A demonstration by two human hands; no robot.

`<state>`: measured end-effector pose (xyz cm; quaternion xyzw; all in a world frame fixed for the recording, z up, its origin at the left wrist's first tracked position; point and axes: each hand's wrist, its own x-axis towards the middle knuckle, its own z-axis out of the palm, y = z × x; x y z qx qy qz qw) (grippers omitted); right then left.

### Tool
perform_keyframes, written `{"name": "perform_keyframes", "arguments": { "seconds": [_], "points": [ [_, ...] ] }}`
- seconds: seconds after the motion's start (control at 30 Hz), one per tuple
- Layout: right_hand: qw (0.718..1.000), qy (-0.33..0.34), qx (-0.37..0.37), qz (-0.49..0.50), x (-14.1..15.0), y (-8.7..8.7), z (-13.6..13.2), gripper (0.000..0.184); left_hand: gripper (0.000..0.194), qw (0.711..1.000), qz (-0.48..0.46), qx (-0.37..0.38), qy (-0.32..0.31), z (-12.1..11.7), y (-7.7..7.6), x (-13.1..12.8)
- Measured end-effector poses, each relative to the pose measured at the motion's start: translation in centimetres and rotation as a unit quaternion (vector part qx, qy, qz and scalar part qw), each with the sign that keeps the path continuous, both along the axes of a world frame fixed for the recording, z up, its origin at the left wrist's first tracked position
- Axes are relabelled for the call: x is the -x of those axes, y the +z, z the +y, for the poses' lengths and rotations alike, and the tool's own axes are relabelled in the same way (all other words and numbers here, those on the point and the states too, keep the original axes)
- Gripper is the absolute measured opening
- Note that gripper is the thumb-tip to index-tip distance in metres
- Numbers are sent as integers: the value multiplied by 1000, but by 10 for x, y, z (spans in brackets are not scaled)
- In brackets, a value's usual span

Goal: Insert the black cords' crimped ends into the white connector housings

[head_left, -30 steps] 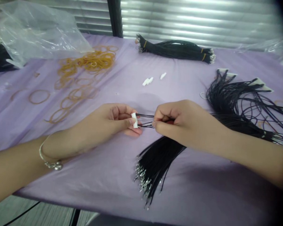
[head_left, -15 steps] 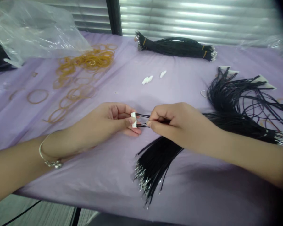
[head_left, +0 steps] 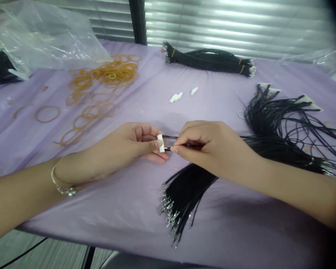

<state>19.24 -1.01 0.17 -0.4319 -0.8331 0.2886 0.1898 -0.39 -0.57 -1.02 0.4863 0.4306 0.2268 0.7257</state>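
**Connector [head_left: 161, 144] in left hand [head_left: 137, 142], wire [head_left: 167, 149] in right hand [head_left: 205, 147]**

Entry, as I read it from my station: white plastic connector, gripped between left thumb and fingers, long axis running away from me. Black wire, pinched in the closed right hand, lies crosswise, its end pointing left at the connector's lower part. I cannot tell whether they touch. Right hand is nearer the wire's end. Wire bundle [head_left: 184, 196] lies below, on the desk [head_left: 100, 201].
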Motion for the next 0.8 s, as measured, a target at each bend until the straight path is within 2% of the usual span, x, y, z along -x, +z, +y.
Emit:
{"name": "perform_keyframes", "arguments": {
  "seconds": [0.27,0.37,0.53,0.63,0.73,0.8],
  "points": [
    [999,-6,34,4,0,0,2,11,4,1000,29,-6,-3,0,3,-2],
    [1000,17,21,4,1,-3,2,12,4,999,32,0,-5,-1,3,-2],
    [998,47,-41,-30,6,-13,0,18,10,998,62,-15,-22,-2,3,-2],
    [993,62,-69,-79,6,-8,-5,19,10,997,68,-16,-13,-2,3,-2],
    [968,45,-186,-164,5,5,-13,21,8,999,43,-19,7,-1,2,-1],
    [954,55,-237,-178,3,9,-19,21,8,999,26,-12,17,-1,1,1]
  ]
}}
